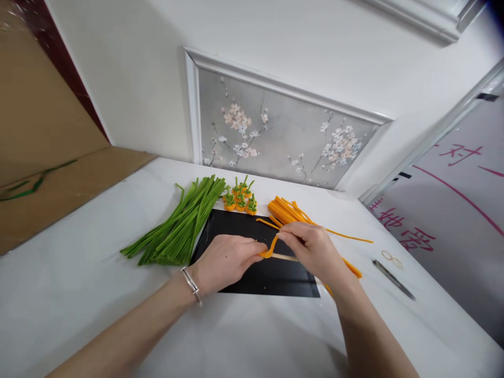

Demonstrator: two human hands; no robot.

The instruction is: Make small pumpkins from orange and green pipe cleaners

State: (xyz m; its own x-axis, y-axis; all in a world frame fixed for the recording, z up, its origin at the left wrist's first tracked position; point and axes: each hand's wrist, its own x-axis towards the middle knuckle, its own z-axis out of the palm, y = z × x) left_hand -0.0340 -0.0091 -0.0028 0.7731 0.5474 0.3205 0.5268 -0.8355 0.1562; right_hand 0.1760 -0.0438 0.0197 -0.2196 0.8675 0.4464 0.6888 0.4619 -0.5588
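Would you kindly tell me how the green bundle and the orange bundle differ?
The green bundle looks larger than the orange bundle. The green bundle fans out left of the black mat; the orange bundle lies toward its right side, with stray strands. The green bundle shows almost whole, while the right hand hides part of the orange bundle. Both consist of long, thin strands.

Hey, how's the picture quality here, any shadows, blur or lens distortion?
Head view: soft light, with faint shadows on the white table; head view: wide-angle stretch toward the edges, the extreme upper right corner dark; head view: left hand and right hand reasonably clear, the orange strip between them lacking fine detail.
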